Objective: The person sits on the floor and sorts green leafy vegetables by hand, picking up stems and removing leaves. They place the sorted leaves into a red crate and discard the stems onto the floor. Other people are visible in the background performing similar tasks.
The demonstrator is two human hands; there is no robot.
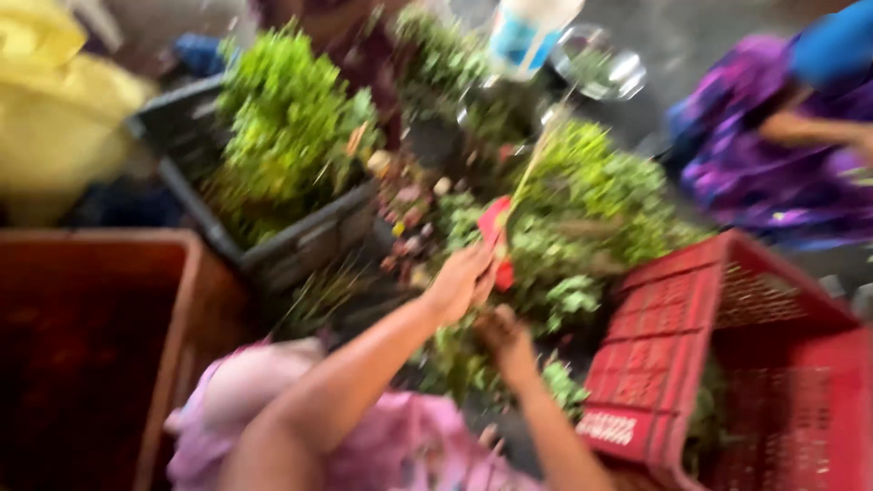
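Left hand [461, 284] closed on red tool [497, 238], thin stick running up from it, over herb pile [582, 205]. Right hand [506, 338] just right and below, down in the greens; grip can't tell, frame blurred. Left to right: brown crate [186, 300], black crate [300, 241] of greens, herb pile centre, red crate [677, 318] tilted at right.

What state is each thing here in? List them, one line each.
left hand: closed on the red object, raised over the greens.
right hand: low in the leafy greens; grip blurred.
red object: held, upright; kind unclear.
black crate: full of greens.
red crate: tilted, some greens inside.
brown crate: contents not visible.
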